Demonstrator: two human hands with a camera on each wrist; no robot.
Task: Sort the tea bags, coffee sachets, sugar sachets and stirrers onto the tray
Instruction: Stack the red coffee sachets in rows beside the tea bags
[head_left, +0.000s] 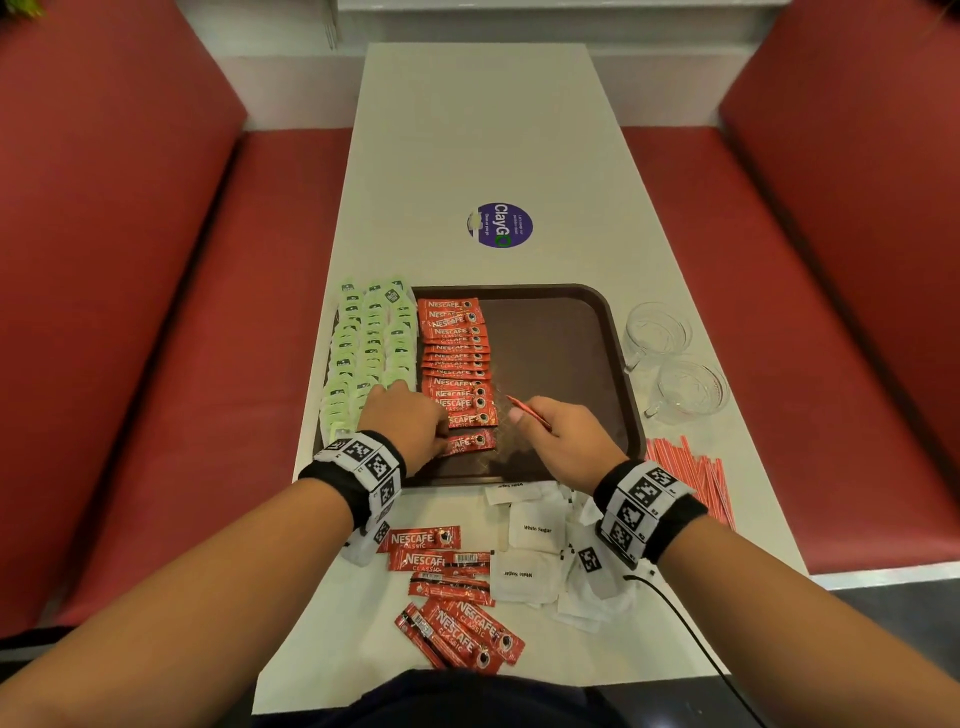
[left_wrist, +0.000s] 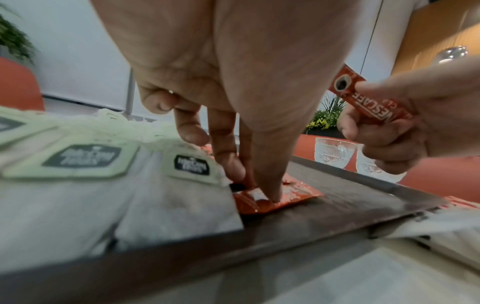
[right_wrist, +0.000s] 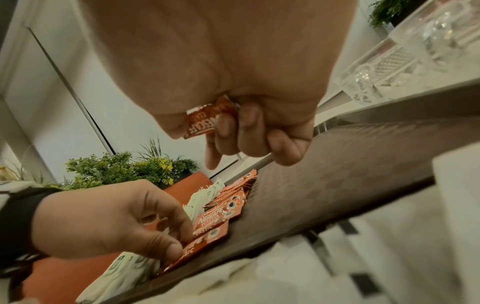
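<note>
Red coffee sachets (head_left: 451, 587), loose and lying at mixed angles, occupy the nearest part of the white table (head_left: 483, 130), several of them running crosswise and the nearest ones slanting. Just to their right lies a heap of white sugar sachets (head_left: 535, 530), flat and overlapping, touching the near rim of the tray. Right of the tray's near corner, a bundle of red-and-white stirrers (head_left: 696, 478) lies on the table with its long axis running roughly near to far, slightly fanned.

The brown tray (head_left: 561, 343) holds two sorted groups. Along its left side, green-tagged tea bags (head_left: 371, 343) lie in overlapping columns that extend from near to far. Beside them, a column of coffee sachets (head_left: 454, 353) runs near to far, each sachet with its long axis crosswise and its printed cup end pointing right. The right part of the tray floor is bare.

The left hand (head_left: 405, 421) is on the nearest sachet of that column (head_left: 470, 443), fingers bent down, fingertips (left_wrist: 274, 196) pressing its left end flat against the tray floor. The right hand (head_left: 566, 441) hovers over the tray's near middle, fingers curled, thumb and fingers pinching one held sachet (left_wrist: 363, 96); it is tilted, its free end pointing away and to the left.

Beyond the stirrers, right of the tray, two clear glass cups (head_left: 675, 364) stand on the table, side by side. Farther along the table's middle lies a round purple sticker (head_left: 500, 225).
</note>
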